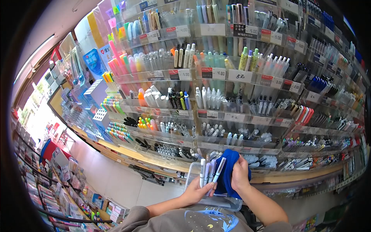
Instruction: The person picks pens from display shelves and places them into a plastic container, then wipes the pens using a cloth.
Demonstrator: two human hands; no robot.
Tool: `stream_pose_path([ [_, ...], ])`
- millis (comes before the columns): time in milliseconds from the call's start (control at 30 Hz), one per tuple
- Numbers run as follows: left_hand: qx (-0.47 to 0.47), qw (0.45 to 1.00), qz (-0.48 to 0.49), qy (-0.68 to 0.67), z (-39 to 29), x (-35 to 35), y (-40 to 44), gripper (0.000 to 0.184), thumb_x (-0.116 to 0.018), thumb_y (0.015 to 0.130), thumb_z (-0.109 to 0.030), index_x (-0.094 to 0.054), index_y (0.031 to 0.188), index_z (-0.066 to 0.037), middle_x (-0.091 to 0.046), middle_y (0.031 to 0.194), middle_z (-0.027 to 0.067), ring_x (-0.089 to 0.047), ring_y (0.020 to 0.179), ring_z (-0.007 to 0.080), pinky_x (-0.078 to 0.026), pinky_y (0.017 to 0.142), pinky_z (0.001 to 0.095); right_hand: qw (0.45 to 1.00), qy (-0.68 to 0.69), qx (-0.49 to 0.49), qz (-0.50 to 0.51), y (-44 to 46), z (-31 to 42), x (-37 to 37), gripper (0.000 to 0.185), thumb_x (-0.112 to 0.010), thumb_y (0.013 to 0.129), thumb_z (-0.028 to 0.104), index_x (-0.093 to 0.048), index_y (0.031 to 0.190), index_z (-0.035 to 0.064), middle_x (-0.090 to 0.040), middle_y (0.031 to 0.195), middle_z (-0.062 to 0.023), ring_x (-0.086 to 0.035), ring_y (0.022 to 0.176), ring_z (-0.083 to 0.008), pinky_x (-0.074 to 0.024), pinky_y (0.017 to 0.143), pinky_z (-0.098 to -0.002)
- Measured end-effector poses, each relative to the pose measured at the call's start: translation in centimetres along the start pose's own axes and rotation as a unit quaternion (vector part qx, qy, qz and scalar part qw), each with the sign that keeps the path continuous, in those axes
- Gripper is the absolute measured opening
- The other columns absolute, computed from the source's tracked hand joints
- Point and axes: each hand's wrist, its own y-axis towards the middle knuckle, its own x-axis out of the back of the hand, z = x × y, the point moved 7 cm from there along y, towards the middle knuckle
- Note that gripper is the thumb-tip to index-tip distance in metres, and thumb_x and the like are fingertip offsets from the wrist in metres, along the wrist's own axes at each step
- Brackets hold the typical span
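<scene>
- The pen rack (232, 116) fills most of the view, its clear tiers packed with upright pens, markers and highlighters; price labels (219, 73) run along the tier fronts.
- The display shelves (73, 197) at lower left carry small packaged goods.
- The pale tiled floor (100, 166) shows between those shelves and the rack.
- A wooden ledge (266, 178) runs along the lower part of the rack.
- The person's grey shirt (174, 222), with a blue print, is at the bottom.
- A clear plastic bin (192, 174) sits below and behind the hands, in front of the rack.
- The blue cloth (227, 170) is bunched in the right hand (240, 174), whose fingers are closed around its upper right side.
- The left hand (198, 192) grips several slim pens (202, 171), pale white, lilac and bluish, fanned upward between thumb and fingers, just beside the cloth; the rightmost leans toward it.
</scene>
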Motion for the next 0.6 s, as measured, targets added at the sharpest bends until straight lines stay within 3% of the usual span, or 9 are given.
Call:
stream_pose_path([
  [100,0.009,1.0,0.011,0.003,0.0,-0.2,0.1,0.015,-0.049,0.089,-0.015,-0.046,0.094,-0.001,-0.051,0.076,0.006,-0.051,0.063,0.0121,-0.043,0.057,0.0258,0.997,0.013,-0.071,0.025,-1.0,0.3,-1.3,0.013,-0.051,0.088,0.014,-0.057,0.091,0.0031,-0.06,0.081,-0.0009,-0.055,0.074,-0.0075,-0.0445,0.07,-0.0217],
  [200,0.014,0.999,0.017,-0.029,-0.8,-1.0,0.2,0.015,-0.049,0.089,-0.016,-0.048,0.089,-0.001,-0.051,0.073,0.0048,-0.05,0.062,0.0114,-0.043,0.057,0.0251,0.985,0.0,-0.129,0.113,-1.3,-0.7,-1.9,0.015,-0.05,0.089,0.016,-0.056,0.095,0.0038,-0.06,0.084,-0.0002,-0.055,0.076,-0.0076,-0.045,0.073,-0.023],
  [333,0.019,0.998,-0.01,-0.066,-0.4,-0.7,0.3,0.017,-0.05,0.089,-0.018,-0.05,0.087,-0.002,-0.051,0.071,0.0041,-0.05,0.061,0.0113,-0.042,0.057,0.0247,0.982,-0.012,-0.1,0.159,-1.2,-0.8,-2.2,0.02,-0.047,0.091,0.017,-0.052,0.106,0.005,-0.056,0.094,0.0003,-0.052,0.084,-0.0064,-0.0417,0.079,-0.0216],
  [467,-0.001,0.999,-0.038,-0.025,-0.3,-0.3,0.2,0.017,-0.049,0.089,-0.018,-0.051,0.088,-0.002,-0.051,0.071,0.0037,-0.05,0.061,0.0112,-0.042,0.056,0.0244,0.981,-0.062,-0.066,0.172,-1.2,-1.1,-2.3,0.024,-0.043,0.092,0.016,-0.047,0.112,0.0035,-0.056,0.093,-0.0011,-0.051,0.084,-0.0062,-0.0406,0.081,-0.0218],
  [600,0.045,0.996,-0.003,-0.083,0.1,-0.6,0.3,0.017,-0.049,0.089,-0.018,-0.051,0.089,-0.001,-0.051,0.07,0.0039,-0.05,0.06,0.0112,-0.041,0.055,0.024,0.99,-0.052,-0.047,0.123,-1.6,0.2,-2.7,0.024,-0.042,0.093,0.018,-0.05,0.109,0.0027,-0.057,0.092,-0.0017,-0.051,0.082,-0.0067,-0.0411,0.079,-0.0213],
])
